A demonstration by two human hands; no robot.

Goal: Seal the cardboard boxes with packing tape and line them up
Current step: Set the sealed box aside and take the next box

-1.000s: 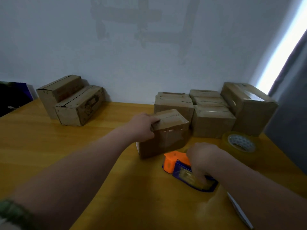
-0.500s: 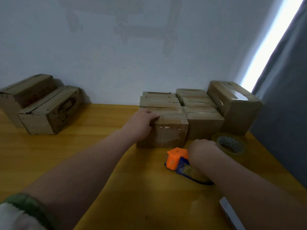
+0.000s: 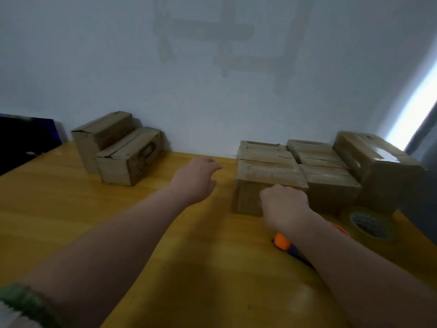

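Observation:
A small taped cardboard box (image 3: 269,178) stands on the yellow wooden table (image 3: 71,221), flush against a cluster of similar boxes (image 3: 316,157) by the wall. My left hand (image 3: 196,178) hovers to the left of it, fingers apart, touching nothing. My right hand (image 3: 283,207) is closed in a fist against the box's front face, with nothing visible in it. The orange and blue tape dispenser (image 3: 281,242) lies on the table, mostly hidden under my right forearm.
A larger taped box (image 3: 378,166) sits at the far right of the cluster. A roll of packing tape (image 3: 369,224) lies flat near the right edge. Two more boxes (image 3: 118,152) stand by the wall at left. A dark object (image 3: 23,136) sits far left.
My left hand has let go of the small box and drawn away to the left. My right hand has left the tape dispenser and risen to the box's front. The box now sits flush with the cluster.

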